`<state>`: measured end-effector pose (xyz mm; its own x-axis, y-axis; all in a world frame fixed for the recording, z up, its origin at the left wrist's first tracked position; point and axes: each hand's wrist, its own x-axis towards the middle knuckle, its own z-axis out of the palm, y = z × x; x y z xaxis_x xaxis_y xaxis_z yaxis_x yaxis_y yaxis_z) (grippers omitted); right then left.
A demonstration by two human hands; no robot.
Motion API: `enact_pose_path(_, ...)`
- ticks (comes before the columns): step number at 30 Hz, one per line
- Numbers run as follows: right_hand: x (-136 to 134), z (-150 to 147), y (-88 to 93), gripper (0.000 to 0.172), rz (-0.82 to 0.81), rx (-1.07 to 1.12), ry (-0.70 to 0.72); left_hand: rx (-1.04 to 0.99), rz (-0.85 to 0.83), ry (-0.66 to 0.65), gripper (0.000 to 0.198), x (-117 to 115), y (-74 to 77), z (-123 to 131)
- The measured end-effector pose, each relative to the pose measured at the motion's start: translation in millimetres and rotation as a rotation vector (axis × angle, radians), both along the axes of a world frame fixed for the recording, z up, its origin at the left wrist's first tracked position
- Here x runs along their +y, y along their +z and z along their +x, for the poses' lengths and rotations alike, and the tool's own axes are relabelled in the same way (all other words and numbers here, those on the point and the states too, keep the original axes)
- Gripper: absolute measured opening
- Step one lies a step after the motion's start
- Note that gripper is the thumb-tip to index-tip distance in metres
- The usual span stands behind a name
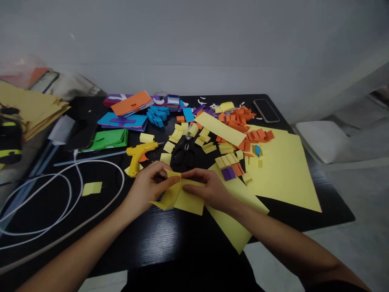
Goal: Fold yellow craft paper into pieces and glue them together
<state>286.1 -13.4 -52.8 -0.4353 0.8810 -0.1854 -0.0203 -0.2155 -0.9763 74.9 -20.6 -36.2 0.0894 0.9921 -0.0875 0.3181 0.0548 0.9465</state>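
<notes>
Between my two hands is a piece of yellow paper (190, 198), bent up along a fold near its middle. My left hand (153, 182) pinches its left part between thumb and fingers. My right hand (209, 187) grips the other side close to the fold, its fingers pressed together. Just beyond the paper lie black-handled scissors (184, 156), partly behind my hands. A yellow glue gun (139, 156) rests to the left of them. Small folded yellow paper pieces (208, 147) are scattered around the scissors. Under my right wrist is a yellow sheet (240, 221).
A large yellow sheet (285, 170) covers the right side of the black table (176, 243). Orange folded pieces (258, 135), blue pieces (158, 116) and stacked coloured paper (121, 121) lie at the back. A phone (266, 110) sits back right. White cable (68, 178) loops at left.
</notes>
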Motion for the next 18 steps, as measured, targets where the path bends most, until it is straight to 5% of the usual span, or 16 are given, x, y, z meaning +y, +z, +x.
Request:
enact_pose_path(4,0,0,-3.6,0.028,-0.134,0.122,0.025,-0.111,-0.15,-0.058,0.027,2,-1.1,-1)
enact_pose_path(11,5,1,-0.4,0.028,-0.174,0.167,0.036,-0.142,-0.145,-0.156,0.021,-1,4.9,-1)
enact_pose_path(18,13,3,8.1,0.036,-0.306,0.119,-0.157,-0.29,-0.226,-0.255,0.016,-2,12.0,-5)
